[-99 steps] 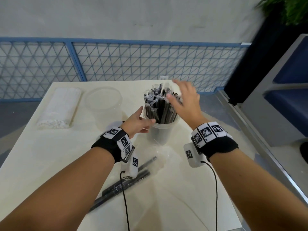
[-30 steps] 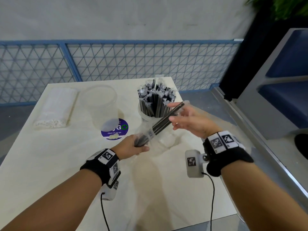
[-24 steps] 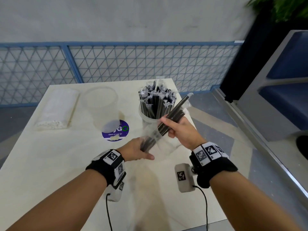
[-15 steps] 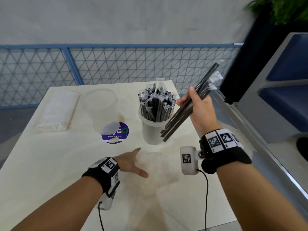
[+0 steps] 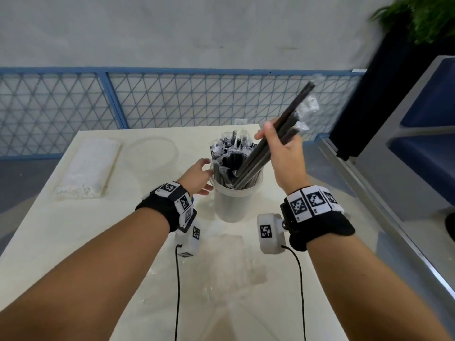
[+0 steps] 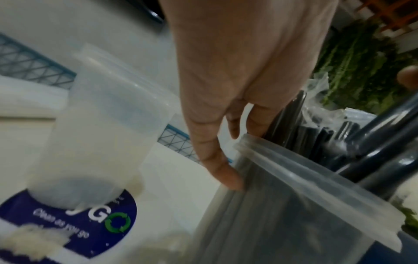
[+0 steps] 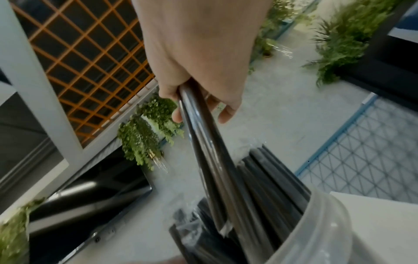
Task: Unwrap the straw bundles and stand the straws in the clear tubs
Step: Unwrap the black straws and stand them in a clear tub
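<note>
Two clear tubs are seen on the table [image 5: 73,242]. The near tub [image 5: 232,205] is packed with black straws [image 5: 229,158], too many to be counted, most with wrapper ends showing at the top. The far tub [image 5: 152,153] stands behind and to the left, with nothing seen in it; in the left wrist view its base sits partly on a round blue sticker [image 6: 95,223].

A handful of black straws, the held straws [image 5: 275,136], is gripped by the right hand [image 5: 283,156], fingers and thumb curled round it; the exact number cannot be told. The handful is tilted, its lower ends inside the near tub and its upper ends raised to the right, where clear film clings. The left hand [image 5: 197,179] is held open with fairly straight fingers, its fingertips [image 6: 228,178] touching the near tub's rim and side.

One white pack [image 5: 88,166] lies flat at the far left of the table, well apart from the tubs. One empty clear wrapper [image 5: 229,262] lies crumpled on the table between the forearms.

The table top is pale cream and smooth. Behind it a blue mesh fence [image 5: 172,99] runs below a grey wall. At the right are a dark planter with green foliage [image 5: 423,16] and a grey frame with dark blue panels.
</note>
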Tool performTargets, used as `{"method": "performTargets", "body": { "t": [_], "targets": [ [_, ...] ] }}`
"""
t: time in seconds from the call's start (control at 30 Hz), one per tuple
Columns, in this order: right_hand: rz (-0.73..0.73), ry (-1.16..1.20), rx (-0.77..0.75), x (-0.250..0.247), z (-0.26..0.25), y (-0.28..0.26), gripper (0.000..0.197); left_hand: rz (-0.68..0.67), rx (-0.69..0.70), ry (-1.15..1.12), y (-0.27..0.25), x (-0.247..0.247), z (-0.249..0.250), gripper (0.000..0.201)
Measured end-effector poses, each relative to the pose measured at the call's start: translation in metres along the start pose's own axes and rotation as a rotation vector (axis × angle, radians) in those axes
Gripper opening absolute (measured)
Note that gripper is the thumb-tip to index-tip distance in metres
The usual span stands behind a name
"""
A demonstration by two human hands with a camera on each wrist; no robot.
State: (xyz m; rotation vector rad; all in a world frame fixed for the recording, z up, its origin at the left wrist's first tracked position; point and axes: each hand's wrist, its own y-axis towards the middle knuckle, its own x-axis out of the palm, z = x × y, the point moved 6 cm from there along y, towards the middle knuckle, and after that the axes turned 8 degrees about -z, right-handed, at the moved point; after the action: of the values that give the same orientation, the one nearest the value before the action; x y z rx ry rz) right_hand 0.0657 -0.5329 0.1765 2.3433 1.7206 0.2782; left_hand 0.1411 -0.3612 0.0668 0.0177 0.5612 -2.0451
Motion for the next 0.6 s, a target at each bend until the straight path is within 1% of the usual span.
{"method": "performTargets", "body": {
  "t": [0.07, 0.13, 0.17, 0.2, 0.27, 0.3, 0.33, 0.4, 0.47, 0.53, 0.6],
  "targets": [
    [-0.083, -0.082, 0.027, 0.006, 0.009, 0.004, 0.01, -0.012, 0.019, -0.115, 0.002, 0.002, 0.0, 0.042],
    [-0.17, -0.187, 0.059, 0.013, 0.03, 0.009, 0.014, -0.025, 0.032, -0.162, 0.003, 0.003, 0.0, 0.05],
    [-0.188, -0.24, 0.089, 0.016, 0.043, 0.009, 0.024, -0.045, 0.04, -0.166, 0.003, 0.004, 0.0, 0.052],
    [-0.184, -0.296, 0.114, 0.016, 0.059, 0.008, 0.037, -0.065, 0.051, -0.168, 0.004, 0.006, -0.001, 0.053],
    [-0.16, -0.399, 0.159, 0.015, 0.09, 0.003, 0.072, -0.092, 0.063, -0.19, 0.003, 0.008, -0.003, 0.053],
    [-0.16, -0.428, 0.169, 0.014, 0.1, 0.001, 0.085, -0.098, 0.065, -0.205, 0.003, 0.009, -0.004, 0.053],
    [-0.158, -0.436, 0.172, 0.014, 0.104, -0.002, 0.09, -0.102, 0.067, -0.219, 0.003, 0.009, -0.005, 0.054],
    [-0.159, -0.408, 0.159, 0.014, 0.102, -0.002, 0.09, -0.103, 0.067, -0.236, 0.004, 0.008, -0.006, 0.055],
    [-0.164, -0.381, 0.087, 0.014, 0.091, 0.0, 0.087, -0.094, 0.055, -0.237, 0.005, 0.008, -0.008, 0.055],
    [-0.137, -0.38, -0.022, 0.011, 0.069, 0.008, 0.077, -0.083, 0.042, -0.228, 0.006, 0.008, -0.01, 0.055],
    [-0.139, -0.379, -0.075, 0.011, 0.046, 0.02, 0.065, -0.074, 0.029, -0.225, 0.008, 0.008, -0.012, 0.053]
  ]
}}
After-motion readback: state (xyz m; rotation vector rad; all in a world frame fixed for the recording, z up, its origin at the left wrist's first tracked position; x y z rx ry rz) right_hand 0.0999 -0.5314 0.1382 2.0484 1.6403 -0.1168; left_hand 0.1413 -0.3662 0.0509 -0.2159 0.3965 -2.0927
